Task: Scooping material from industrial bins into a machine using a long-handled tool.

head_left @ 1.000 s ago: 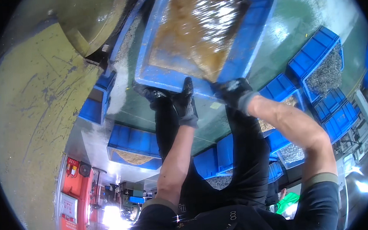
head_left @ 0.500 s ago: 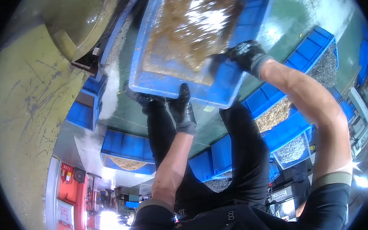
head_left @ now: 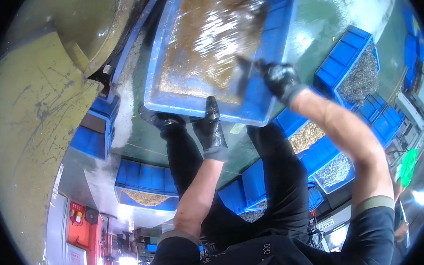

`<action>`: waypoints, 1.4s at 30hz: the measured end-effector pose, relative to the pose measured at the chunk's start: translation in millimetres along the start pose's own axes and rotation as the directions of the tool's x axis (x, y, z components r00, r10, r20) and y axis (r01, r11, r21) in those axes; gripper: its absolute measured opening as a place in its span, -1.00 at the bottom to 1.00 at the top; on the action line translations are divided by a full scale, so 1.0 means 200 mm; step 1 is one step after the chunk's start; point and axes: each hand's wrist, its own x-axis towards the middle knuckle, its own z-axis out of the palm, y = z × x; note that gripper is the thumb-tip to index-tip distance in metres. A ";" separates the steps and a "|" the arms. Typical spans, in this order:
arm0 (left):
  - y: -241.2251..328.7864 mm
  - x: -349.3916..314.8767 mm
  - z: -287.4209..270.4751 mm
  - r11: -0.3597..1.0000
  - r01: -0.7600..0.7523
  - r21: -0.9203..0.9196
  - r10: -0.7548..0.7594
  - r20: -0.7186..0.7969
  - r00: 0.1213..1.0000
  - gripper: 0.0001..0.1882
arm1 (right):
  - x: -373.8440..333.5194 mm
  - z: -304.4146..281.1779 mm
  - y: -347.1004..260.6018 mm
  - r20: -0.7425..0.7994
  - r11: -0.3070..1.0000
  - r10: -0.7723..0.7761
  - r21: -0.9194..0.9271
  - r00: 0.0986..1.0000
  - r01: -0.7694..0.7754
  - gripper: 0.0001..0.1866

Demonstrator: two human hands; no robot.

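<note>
A large blue bin (head_left: 169, 103) is held in front of me, its floor covered with a glistening brown mass (head_left: 201, 41) that is smeared by motion. My left hand (head_left: 210, 127), in a black glove with a grey cuff, grips the near rim, the thumb laid over the edge. Over the bin's right side, my gloved right hand (head_left: 279, 80) is closed around a dark, flat, scraper-like tool (head_left: 243, 77). Blur hides the tool's exact shape. Its blade is inside the bin, beside the brown mass.
At left curves a scratched yellow-green machine bowl (head_left: 35, 104). Blue bins with grey metal bits (head_left: 361, 77), golden bits (head_left: 307, 136) and silvery shavings (head_left: 334, 169) stand to the right. Another bin (head_left: 144, 180) is at lower left. A bright green thing (head_left: 408, 168) shows at far right.
My right hand and its tool have come slightly left and nearer to me. The bin appears a little further left in view. The green thing has appeared at far right.
</note>
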 end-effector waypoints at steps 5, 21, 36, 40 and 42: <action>-0.09 0.12 -0.19 0.984 0.015 0.179 -0.017 0.006 1.000 -0.63 | -0.06 -0.04 -0.28 0.186 0.998 -0.008 -0.057 0.982 0.019 -0.64; 0.14 -0.12 0.11 0.966 -0.065 0.251 0.061 0.023 0.998 -0.66 | 0.41 0.05 -0.03 -0.105 0.957 0.289 0.037 0.951 -0.287 -0.72; 0.07 -0.05 0.01 0.995 0.100 -0.018 -0.099 0.022 0.995 -0.65 | 0.15 -0.20 -0.23 0.373 0.945 -0.189 0.321 0.908 0.065 -0.65; 0.05 -0.04 -0.03 0.978 0.160 -0.131 -0.151 0.082 0.985 -0.61 | 0.37 -0.39 -0.12 -0.063 0.998 -0.048 0.023 0.997 0.050 -0.70; 0.08 -0.10 0.07 0.980 0.193 0.048 -0.195 0.063 0.979 -0.52 | 0.40 -0.37 0.04 -0.171 0.995 -0.089 -0.047 0.981 0.083 -0.73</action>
